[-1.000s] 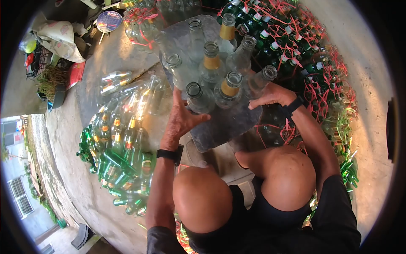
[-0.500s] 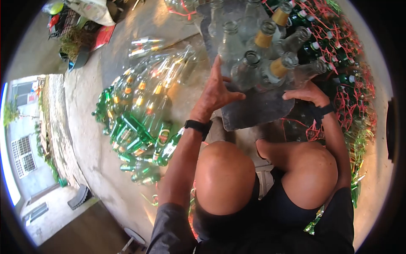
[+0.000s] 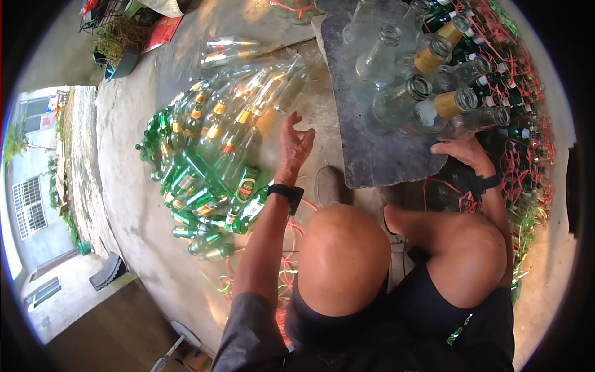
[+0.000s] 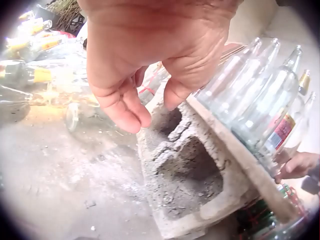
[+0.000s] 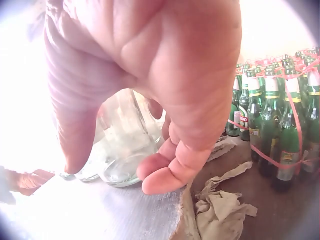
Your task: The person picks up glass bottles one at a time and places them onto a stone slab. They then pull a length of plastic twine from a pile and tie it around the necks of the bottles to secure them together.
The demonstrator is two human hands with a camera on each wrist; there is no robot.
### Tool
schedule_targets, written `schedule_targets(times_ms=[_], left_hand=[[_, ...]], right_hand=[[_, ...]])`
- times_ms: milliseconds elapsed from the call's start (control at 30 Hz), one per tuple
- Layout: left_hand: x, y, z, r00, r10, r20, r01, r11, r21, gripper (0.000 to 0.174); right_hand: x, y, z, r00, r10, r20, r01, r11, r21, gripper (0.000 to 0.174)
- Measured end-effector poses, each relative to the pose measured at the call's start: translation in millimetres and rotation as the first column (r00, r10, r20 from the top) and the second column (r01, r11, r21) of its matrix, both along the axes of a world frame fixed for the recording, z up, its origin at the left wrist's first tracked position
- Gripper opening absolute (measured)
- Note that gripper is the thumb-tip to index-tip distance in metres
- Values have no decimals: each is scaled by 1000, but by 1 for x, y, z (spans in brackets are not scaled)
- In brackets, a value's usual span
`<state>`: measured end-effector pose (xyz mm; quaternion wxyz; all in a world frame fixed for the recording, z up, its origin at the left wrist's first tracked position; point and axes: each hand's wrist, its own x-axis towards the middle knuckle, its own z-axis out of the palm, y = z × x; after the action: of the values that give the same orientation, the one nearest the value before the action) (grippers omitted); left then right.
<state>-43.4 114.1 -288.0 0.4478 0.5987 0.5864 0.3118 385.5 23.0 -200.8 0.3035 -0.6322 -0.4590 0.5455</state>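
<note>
My left hand (image 3: 294,149) hangs over the floor left of a dark slab (image 3: 384,158), fingers loosely bent and nothing in them. In the left wrist view, a hollow concrete block (image 4: 185,175) under the slab is behind its fingertips. A group of clear glass bottles (image 3: 400,102), some with gold neck labels, stands upright on the slab. My right hand (image 3: 468,155) is at the slab's right edge, against the nearest clear bottle (image 5: 125,145). Its thumb (image 5: 77,150) is spread to one side of that bottle, its bent fingers (image 5: 170,170) to the other.
Clear bottles and green bottles (image 3: 192,177) lie in a heap on the floor at left. Along the right, upright green bottles (image 5: 272,110) are bound with pink string (image 3: 520,167). Crumpled cloth or paper (image 5: 222,210) lies beside the slab. My shoe (image 3: 328,186) is near the slab's corner.
My left hand has drawn away from the bottles, leftward and off the slab. The right hand stays by the bottles. The head view has turned, so the slab appears farther right.
</note>
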Motion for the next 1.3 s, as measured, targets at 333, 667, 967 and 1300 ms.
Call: schedule_targets(times_ms=[333, 667, 967, 1300], left_hand=[[-34, 52, -46, 816, 130, -563, -113, 991, 65, 75], [-19, 88, -76, 673, 88, -735, -15, 994, 105, 64], [-9, 68, -82, 648, 72, -759, 19, 994, 111, 59], [-5, 47, -83, 661, 31, -750, 66, 993, 99, 59]], right_hand=[[-7, -24, 1, 958, 2, 285, 43, 987, -153, 63], [-21, -40, 10, 926, -100, 363, 176, 968, -181, 47], [-9, -50, -8, 913, -76, 401, 110, 992, -61, 48], [-10, -50, -8, 923, -92, 375, 156, 977, -144, 59]])
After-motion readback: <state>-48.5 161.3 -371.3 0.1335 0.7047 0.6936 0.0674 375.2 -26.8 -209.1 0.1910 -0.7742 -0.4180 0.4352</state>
